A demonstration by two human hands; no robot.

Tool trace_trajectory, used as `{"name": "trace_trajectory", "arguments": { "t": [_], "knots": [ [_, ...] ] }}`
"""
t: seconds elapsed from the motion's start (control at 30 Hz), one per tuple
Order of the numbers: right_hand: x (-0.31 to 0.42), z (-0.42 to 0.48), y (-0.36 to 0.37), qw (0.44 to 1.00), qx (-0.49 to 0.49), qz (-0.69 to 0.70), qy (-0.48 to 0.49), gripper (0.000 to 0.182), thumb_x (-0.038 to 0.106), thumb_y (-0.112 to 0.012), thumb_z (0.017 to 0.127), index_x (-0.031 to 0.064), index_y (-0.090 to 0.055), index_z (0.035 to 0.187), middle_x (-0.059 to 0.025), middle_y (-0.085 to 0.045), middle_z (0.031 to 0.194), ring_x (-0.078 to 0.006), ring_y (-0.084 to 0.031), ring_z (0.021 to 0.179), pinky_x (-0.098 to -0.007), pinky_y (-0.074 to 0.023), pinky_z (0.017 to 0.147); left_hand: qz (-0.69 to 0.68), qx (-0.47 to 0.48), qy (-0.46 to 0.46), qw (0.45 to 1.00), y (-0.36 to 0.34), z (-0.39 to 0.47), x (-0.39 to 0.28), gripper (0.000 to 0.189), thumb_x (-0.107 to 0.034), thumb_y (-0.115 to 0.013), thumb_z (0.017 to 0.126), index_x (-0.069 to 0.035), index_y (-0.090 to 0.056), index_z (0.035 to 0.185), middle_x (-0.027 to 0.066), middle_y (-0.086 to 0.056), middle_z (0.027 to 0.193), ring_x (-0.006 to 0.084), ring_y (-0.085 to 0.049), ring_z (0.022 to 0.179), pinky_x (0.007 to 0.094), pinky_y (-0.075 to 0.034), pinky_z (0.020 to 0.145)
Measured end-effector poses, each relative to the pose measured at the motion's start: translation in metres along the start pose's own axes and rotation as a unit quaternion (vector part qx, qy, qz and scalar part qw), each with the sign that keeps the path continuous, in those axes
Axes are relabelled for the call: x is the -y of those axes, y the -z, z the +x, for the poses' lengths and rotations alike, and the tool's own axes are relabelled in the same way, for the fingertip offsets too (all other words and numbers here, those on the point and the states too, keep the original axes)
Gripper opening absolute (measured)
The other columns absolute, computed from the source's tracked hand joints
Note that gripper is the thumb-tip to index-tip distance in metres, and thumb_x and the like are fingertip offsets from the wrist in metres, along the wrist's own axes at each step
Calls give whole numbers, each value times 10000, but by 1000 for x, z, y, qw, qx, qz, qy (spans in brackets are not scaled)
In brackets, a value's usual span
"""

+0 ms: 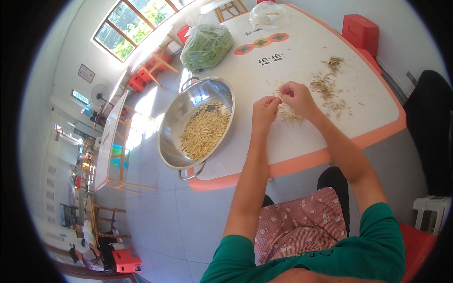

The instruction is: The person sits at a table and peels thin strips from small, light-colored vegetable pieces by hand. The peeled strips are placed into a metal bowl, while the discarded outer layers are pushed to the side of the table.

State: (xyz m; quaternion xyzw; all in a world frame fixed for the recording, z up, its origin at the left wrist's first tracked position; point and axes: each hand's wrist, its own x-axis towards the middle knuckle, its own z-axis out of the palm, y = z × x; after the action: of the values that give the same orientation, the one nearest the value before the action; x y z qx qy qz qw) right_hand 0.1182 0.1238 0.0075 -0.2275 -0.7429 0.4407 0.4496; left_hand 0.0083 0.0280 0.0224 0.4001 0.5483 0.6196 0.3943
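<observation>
My left hand (266,110) and my right hand (296,96) meet over the white table (247,148), fingertips together on a small pale piece, too small to name. Under and beside my hands lies a loose pile of short pale strips (291,116). To the right, brown scraps (324,86) are scattered in several clumps. On the left of the table stands a wide steel basin (173,123) with two loop handles, partly filled with short yellowish-brown pieces (205,132), perhaps cut dried vegetable.
A clear plastic bag of green vegetables (208,44) stands behind the basin. Another plastic bag (269,15) lies at the table's far end. Red stools (360,33) stand by the right wall. A seated person (93,256) is at the far lower left.
</observation>
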Motion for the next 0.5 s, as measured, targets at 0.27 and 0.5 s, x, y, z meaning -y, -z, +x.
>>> {"name": "trace_trajectory", "arguments": {
  "t": [0.27, 0.5],
  "knots": [
    [13, 4, 9, 943, 20, 313, -110, 196, 51, -603, 758, -22, -557, 934, -65, -609, 821, -107, -576, 725, -216, -452, 641, -260, 53, 112, 958, 13, 11, 12, 126, -118, -438, 845, -19, -513, 824, 33, -487, 631, 53, -328, 412, 175, -219, 347],
    [20, -2, -1, 953, 87, 269, -108, 173, 35, -608, 767, -20, -581, 930, -69, -618, 842, -106, -582, 797, -214, -457, 694, -344, 79, 146, 924, 13, 11, 16, 263, -270, -395, 916, -41, -504, 846, 61, -511, 693, 64, -352, 427, 173, -234, 346]
  ]
}}
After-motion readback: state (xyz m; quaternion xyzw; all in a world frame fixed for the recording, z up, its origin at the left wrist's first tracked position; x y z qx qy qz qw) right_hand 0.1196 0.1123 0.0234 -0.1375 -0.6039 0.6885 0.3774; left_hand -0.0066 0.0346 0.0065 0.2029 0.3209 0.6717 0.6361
